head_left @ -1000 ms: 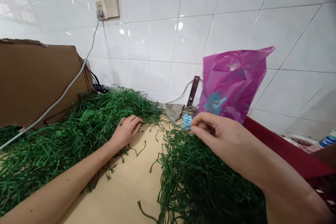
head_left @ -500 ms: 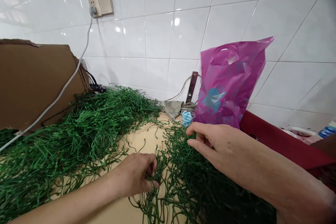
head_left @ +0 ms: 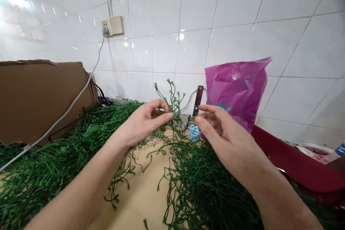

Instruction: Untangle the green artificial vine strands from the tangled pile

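Note:
My left hand is raised above the tan table top, its thumb and fingers pinched around a small bunch of thin green stems. The stems have knobbed, forked tips that point upward. Facing it from the right, my right hand has thumb and fingers curved and slightly apart, with nothing visible between them. Beneath my right hand lies a tangled dark green heap of stems. A larger, brighter heap of stems spreads over the left side, partly hidden by my left forearm.
A purple plastic bag stands against the white tiled wall. Beside it is a small tub of blue-and-white pieces. A cardboard box is at left, crossed by a grey power cord. Red material lies at right.
My left hand has lifted off the table with a bunch of stems, upward and slightly right. My right hand stays near the bag, its fingers slightly raised. The view has tilted up.

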Demonstrator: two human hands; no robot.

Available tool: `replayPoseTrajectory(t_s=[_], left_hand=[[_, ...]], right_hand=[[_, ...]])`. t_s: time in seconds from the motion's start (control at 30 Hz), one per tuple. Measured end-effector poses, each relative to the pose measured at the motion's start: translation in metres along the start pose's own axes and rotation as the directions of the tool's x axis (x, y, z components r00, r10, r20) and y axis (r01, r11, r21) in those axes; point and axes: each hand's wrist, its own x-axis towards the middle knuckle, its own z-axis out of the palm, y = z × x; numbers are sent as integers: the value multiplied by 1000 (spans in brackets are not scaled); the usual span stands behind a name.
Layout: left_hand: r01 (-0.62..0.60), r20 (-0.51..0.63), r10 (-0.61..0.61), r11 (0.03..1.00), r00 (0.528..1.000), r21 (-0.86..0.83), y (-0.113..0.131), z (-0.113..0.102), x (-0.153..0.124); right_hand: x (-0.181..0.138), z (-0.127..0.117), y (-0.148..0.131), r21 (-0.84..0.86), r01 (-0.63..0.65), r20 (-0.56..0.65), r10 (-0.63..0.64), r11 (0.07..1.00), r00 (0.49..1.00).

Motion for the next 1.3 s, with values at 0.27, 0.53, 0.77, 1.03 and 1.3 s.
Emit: replayPoseTrajectory(t_s=[0.27,0.53,0.77,1.03,1.3], left_hand=[[-100,33,108,976,994,-192,3,15,26],[90,6,-91,989,996,114,-8,-8,25],[120,326,-101,992,940,-40,-21,14,33],[89,454,13,975,891,-203,-25,1,29],[188,477,-76,963,876,-192,-28,-9,28]], right_hand=[[1,23,8,515,-185,244,63,837,968],[3,30,11,654,-274,225,165,705,960],[-2,40,12,508,-244,179,176,826,968],[2,37,18,458,-184,95,158,869,983],[4,32,23,419,-208,33,214,884,976]])
